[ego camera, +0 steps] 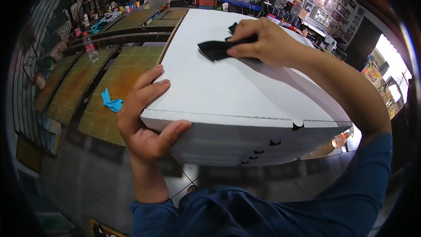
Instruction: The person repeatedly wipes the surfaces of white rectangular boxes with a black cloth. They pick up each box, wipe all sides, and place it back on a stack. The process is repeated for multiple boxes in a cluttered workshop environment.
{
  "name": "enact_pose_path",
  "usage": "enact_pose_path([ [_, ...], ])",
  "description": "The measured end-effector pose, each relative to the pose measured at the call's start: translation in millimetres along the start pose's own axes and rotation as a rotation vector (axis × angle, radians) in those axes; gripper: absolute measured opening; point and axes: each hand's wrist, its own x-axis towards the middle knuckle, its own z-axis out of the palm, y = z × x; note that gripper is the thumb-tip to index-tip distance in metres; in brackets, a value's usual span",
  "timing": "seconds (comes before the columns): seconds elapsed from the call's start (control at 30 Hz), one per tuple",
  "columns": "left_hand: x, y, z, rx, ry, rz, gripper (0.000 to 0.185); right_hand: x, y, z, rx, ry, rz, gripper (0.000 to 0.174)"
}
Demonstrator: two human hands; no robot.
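Note:
A stack of white cardboard boxes (210, 89) stands in front of me, its top face flat and bare. My left hand (148, 112) grips the near left corner of the top box, the thumb on the front side and the fingers on the upper edge. Pinched in my right hand (260, 42) is a black cloth (213, 49), which lies against the box top towards its far side. Small dark notches (275, 142) show along the front sides of the stacked boxes.
Several green-brown printing boards (131, 62) with grid lines lie left of the stack. On them are a light blue cloth scrap (112, 101) and a clear plastic bottle (90, 47). Shelves with paint pots (128, 6) stand at the back left. A bottle with orange contents (339, 141) sits at the right.

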Motion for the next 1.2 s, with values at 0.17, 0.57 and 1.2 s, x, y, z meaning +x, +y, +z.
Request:
enact_pose_path([
  [0.17,-4.2,-0.4,-4.2,-0.022,0.005,-0.009,0.053,-9.9,-14.4,-7.4,0.075,-0.153,0.051,0.015],
  [0.57,-2.2,3.2,-3.7,-0.035,-0.009,-0.032,0.051,-22.1,-23.1,-10.3,-0.016,-0.136,0.171,0.02],
  [1.2,-6.2,0.4,-18.7,0.128,-0.056,-0.02,0.067,97.6,-36.7,56.0,-0.181,-0.011,-0.166,0.017],
])
